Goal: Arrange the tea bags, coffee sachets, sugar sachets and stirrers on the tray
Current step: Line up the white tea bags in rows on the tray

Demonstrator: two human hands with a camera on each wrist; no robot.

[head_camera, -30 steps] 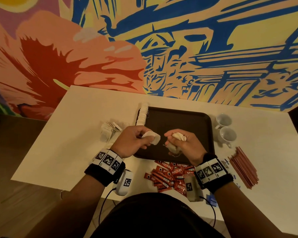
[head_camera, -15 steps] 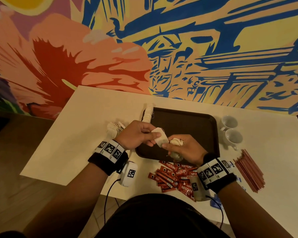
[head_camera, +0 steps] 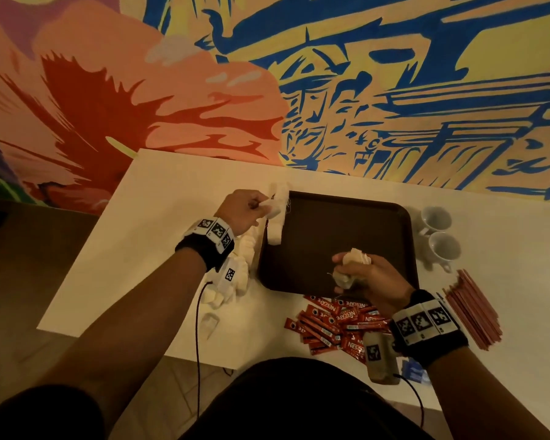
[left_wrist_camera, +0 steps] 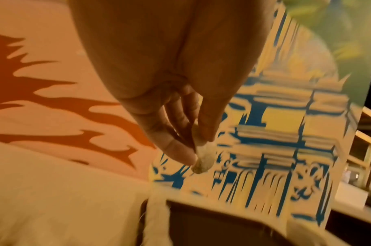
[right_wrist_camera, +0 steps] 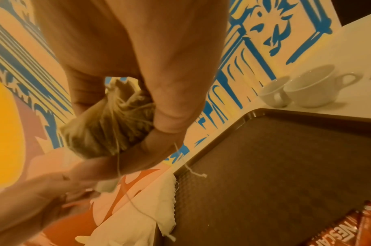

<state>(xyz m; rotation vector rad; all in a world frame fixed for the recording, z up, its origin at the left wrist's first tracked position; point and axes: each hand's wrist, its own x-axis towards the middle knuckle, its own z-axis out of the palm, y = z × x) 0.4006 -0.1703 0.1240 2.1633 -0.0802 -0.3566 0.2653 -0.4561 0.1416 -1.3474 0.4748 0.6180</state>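
A dark brown tray (head_camera: 346,230) lies in the middle of the white table. A row of white tea bags (head_camera: 278,217) stands along its left edge. My left hand (head_camera: 265,206) pinches one tea bag (head_camera: 273,210) at the far end of that row; the left wrist view shows the tea bag (left_wrist_camera: 202,159) between thumb and fingertips above the tray (left_wrist_camera: 212,224). My right hand (head_camera: 350,271) grips a bundle of tea bags (right_wrist_camera: 108,126) with trailing strings over the tray's near edge. Red coffee sachets (head_camera: 337,322) lie in front of the tray, and reddish stirrers (head_camera: 473,306) at the right.
Two white cups (head_camera: 438,236) stand right of the tray. Loose tea bags (head_camera: 242,268) lie left of it, under my left wrist. Small blue sachets (head_camera: 413,369) sit at the table's near edge. A painted wall rises just behind the table.
My left hand drew one tea bag away from the right hand's bundle and carried it up and left to the row on the tray's left edge. The right hand stayed over the tray's near edge.
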